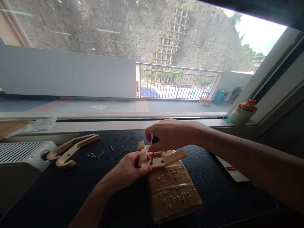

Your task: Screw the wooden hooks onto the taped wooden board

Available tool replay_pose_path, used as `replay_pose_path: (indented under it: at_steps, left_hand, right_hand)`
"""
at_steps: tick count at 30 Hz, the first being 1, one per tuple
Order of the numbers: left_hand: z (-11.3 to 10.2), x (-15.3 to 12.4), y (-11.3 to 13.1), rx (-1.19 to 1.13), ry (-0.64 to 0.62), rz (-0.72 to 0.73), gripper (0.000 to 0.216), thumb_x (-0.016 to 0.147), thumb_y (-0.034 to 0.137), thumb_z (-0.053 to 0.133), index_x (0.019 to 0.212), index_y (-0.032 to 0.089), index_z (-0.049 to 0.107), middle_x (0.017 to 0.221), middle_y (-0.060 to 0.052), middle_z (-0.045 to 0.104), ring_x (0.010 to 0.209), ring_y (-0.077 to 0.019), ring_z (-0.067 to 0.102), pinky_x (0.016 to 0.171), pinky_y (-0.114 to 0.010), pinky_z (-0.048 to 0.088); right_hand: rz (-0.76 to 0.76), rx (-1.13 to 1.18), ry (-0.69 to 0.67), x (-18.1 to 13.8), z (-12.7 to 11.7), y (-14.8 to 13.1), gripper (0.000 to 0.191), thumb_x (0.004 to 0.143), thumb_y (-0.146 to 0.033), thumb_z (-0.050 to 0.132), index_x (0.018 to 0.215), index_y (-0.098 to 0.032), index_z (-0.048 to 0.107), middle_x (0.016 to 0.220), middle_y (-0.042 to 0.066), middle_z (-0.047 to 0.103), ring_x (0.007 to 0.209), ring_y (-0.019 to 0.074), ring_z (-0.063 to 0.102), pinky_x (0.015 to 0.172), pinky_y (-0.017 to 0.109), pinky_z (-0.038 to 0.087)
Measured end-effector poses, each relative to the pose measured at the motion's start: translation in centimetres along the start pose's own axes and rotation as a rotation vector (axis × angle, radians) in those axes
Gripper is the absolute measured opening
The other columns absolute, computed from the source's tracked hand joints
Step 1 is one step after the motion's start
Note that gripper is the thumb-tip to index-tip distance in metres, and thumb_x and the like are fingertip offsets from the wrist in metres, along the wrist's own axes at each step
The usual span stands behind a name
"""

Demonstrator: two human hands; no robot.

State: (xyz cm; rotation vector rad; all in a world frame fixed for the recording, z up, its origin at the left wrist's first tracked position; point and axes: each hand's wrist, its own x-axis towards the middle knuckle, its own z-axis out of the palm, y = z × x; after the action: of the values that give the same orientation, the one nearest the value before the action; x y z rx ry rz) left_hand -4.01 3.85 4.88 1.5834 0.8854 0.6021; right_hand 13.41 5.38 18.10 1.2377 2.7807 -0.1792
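Note:
My left hand (131,169) grips the curved end of a wooden hook piece (166,159) that lies across the top of a tape-wrapped wooden board (174,193) dotted with small holes. My right hand (169,134) is closed over the dark handle of a screwdriver (153,148), held upright, its tip resting on the hook piece. A second curved wooden piece (140,145) pokes out behind the hands.
Two more wooden hooks (71,150) lie at the left on the black table (71,190), with several loose screws (96,155) beside them. A white radiator (21,152) is at far left. A white card (234,172) lies right; a ceramic figure (242,112) sits on the windowsill.

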Motion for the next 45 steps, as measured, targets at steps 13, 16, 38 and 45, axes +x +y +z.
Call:
replay_pose_path:
  at_steps: [13,16,38,45]
  left_hand:
    - [0.0,0.0,0.1,0.024,0.009,0.015,0.024,0.073,0.029,0.064,0.091,0.014,0.059,0.081,0.002,0.053,0.067,-0.0097,0.043,0.061,-0.019,0.036]
    - [0.0,0.0,0.2,0.022,0.014,0.005,0.026,0.073,0.030,0.065,0.092,0.014,0.058,0.078,0.003,0.052,0.066,-0.0097,0.044,0.062,-0.019,0.036]
    - [0.2,-0.2,0.5,0.053,0.028,-0.016,0.026,0.072,0.031,0.063,0.092,0.014,0.060,0.076,0.003,0.051,0.066,-0.0106,0.043,0.061,-0.019,0.036]
    - [0.2,-0.4,0.5,0.089,0.032,0.008,0.018,0.072,0.026,0.060,0.086,0.016,0.060,0.073,0.005,0.050,0.064,-0.0106,0.041,0.060,-0.019,0.035]
  right_hand:
    - [-0.009,0.054,0.028,-0.5,0.2,-0.3,0.021,0.076,-0.035,0.052,0.083,-0.019,0.064,0.072,0.001,0.064,0.058,0.0106,0.048,0.050,0.024,0.030]
    - [-0.006,0.047,0.042,-0.8,-0.1,-0.4,0.022,0.077,-0.034,0.053,0.089,-0.020,0.065,0.071,0.001,0.064,0.056,0.0103,0.047,0.049,0.024,0.028]
    - [-0.058,0.050,0.027,-1.7,-0.6,-0.5,0.022,0.083,-0.030,0.045,0.092,-0.020,0.063,0.073,0.000,0.061,0.061,0.0098,0.046,0.054,0.023,0.030]
    - [-0.008,0.081,0.084,-2.0,-0.3,-0.5,0.023,0.084,-0.033,0.046,0.087,-0.018,0.063,0.068,0.000,0.059,0.055,0.0086,0.041,0.050,0.023,0.026]
